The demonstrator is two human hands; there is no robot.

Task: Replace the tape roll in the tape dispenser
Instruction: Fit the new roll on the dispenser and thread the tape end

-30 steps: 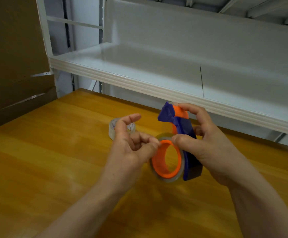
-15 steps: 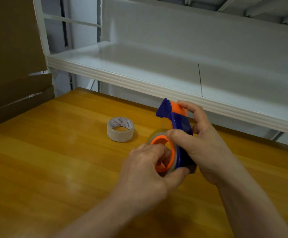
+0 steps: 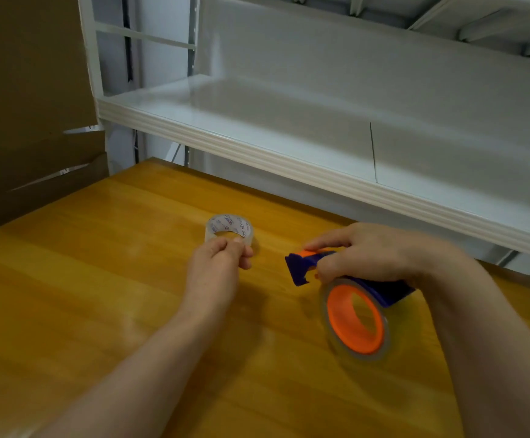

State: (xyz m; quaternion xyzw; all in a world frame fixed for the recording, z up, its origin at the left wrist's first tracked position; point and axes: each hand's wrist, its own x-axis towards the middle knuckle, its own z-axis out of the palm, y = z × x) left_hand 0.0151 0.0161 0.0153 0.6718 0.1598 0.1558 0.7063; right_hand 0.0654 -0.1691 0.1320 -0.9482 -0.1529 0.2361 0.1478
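Head view: the right hand (image 3: 374,251) grips the blue-and-orange plastic dispenser (image 3: 301,267). The round clear tape roll (image 3: 228,224) lies flat on the glossy wooden table (image 3: 99,279). The left hand (image 3: 216,267), fingers curled, reaches its rim; whether it grips is unclear.

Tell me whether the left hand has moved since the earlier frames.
Yes. The left hand has left the tape dispenser and gone leftward across the table to the loose tape roll, its fingers now at that roll's near edge.
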